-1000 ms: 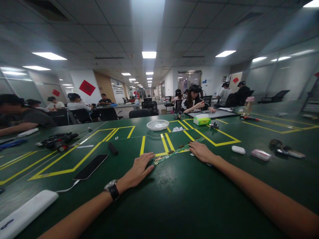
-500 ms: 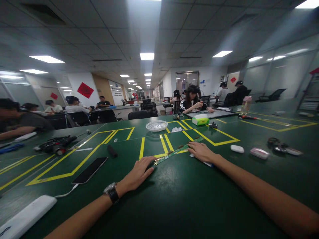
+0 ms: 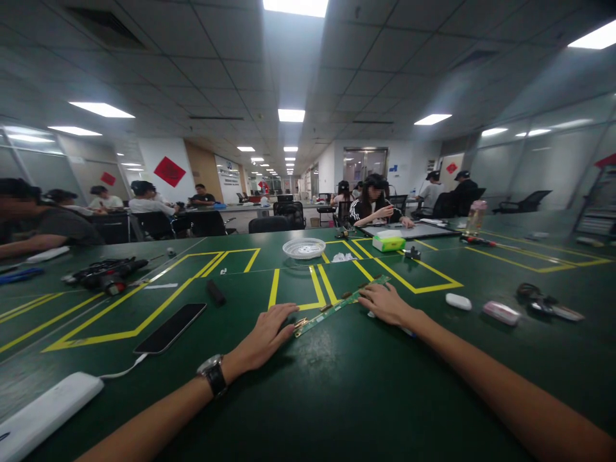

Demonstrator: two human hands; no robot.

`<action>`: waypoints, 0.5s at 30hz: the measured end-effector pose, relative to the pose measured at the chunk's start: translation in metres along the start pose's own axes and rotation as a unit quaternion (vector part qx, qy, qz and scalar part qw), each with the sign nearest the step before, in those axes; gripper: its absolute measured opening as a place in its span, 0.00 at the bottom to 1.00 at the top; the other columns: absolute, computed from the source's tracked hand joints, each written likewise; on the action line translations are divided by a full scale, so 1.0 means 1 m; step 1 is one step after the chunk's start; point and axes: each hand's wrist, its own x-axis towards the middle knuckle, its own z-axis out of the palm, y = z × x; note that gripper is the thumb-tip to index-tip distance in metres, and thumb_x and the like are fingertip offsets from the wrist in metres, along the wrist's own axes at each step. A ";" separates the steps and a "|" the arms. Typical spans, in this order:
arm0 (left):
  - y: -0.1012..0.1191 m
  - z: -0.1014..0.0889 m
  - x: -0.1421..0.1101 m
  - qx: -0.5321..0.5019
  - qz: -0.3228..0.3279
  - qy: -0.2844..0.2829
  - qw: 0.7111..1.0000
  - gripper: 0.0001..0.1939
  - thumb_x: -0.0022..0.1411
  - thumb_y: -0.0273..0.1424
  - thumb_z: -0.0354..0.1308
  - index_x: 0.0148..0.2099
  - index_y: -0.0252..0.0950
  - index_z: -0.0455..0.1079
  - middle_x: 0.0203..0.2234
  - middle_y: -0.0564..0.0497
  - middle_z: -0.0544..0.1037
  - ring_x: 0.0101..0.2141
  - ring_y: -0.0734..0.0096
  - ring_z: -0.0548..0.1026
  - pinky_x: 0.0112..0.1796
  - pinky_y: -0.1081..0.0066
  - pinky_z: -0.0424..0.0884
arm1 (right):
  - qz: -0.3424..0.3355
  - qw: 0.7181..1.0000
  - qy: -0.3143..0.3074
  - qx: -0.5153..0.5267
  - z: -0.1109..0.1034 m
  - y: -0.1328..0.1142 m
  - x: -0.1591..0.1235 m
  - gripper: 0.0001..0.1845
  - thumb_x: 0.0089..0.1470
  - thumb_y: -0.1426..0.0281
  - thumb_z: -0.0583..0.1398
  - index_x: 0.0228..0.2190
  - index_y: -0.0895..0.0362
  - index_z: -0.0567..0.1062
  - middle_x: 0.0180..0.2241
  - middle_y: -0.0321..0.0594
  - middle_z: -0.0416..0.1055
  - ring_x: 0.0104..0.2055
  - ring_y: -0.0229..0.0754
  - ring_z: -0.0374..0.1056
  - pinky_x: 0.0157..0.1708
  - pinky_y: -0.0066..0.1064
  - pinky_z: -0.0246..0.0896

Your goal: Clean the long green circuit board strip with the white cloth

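A long, narrow green circuit board (image 3: 320, 318) lies slanted in front of me, its right end farther away. My left hand (image 3: 272, 330) is at its near left end, fingers on the far side and thumb on the near side, with gold-coloured parts showing by the fingertips. My right hand (image 3: 385, 301) has its fingers on the board towards its far right end, and the palm hides what lies under it. A small blue-and-white thing (image 3: 408, 332) peeks out beneath my right wrist; I cannot make out its kind.
On the green table (image 3: 317, 398) lie a phone (image 3: 172, 328) cabled to a white power bank (image 3: 51, 410), a black power tool (image 3: 110, 274), a white basket (image 3: 303, 249), a green tissue pack (image 3: 388, 242) and a white case (image 3: 458, 301). Across the table sits a person (image 3: 373, 205).
The circuit board has come slightly nearer to me, its left end now closer to my left thumb. My right hand has moved a little nearer and left with it; my left hand has hardly moved.
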 end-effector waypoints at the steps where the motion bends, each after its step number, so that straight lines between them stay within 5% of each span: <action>1: -0.001 0.000 0.000 -0.003 -0.004 0.003 1.000 0.24 0.75 0.44 0.40 0.66 0.42 0.57 0.63 0.46 0.62 0.62 0.56 0.59 0.61 0.51 0.55 | -0.019 1.000 -0.004 0.003 0.000 -0.007 0.000 0.29 0.65 0.54 0.46 0.55 0.55 0.73 0.58 0.50 0.67 0.61 0.56 0.60 0.60 0.57 0.45; 4: -0.001 0.000 0.001 -0.014 -0.007 -0.005 1.000 0.25 0.73 0.46 0.43 0.66 0.42 0.56 0.63 0.45 0.62 0.62 0.56 0.60 0.60 0.53 0.57 | -0.113 0.993 -0.019 0.033 0.001 -0.035 -0.004 0.26 0.66 0.56 0.48 0.56 0.56 0.72 0.59 0.49 0.66 0.62 0.52 0.60 0.61 0.48 0.49; 11: 0.005 -0.003 -0.001 0.041 0.057 -0.080 0.994 0.33 0.66 0.52 0.53 0.68 0.45 0.55 0.65 0.46 0.60 0.62 0.50 0.58 0.59 0.52 0.55 | -0.364 0.924 -0.059 0.106 -0.004 -0.122 -0.035 0.27 0.66 0.60 0.52 0.63 0.53 0.61 0.65 0.46 0.57 0.67 0.48 0.50 0.64 0.47 0.42; 15: 0.008 -0.004 -0.001 0.075 0.074 -0.107 0.989 0.33 0.65 0.53 0.53 0.67 0.47 0.57 0.65 0.47 0.59 0.62 0.48 0.57 0.59 0.50 0.54 | -0.366 0.926 -0.025 0.084 -0.011 -0.123 -0.035 0.22 0.65 0.64 0.54 0.58 0.55 0.67 0.59 0.45 0.66 0.63 0.46 0.57 0.61 0.43 0.48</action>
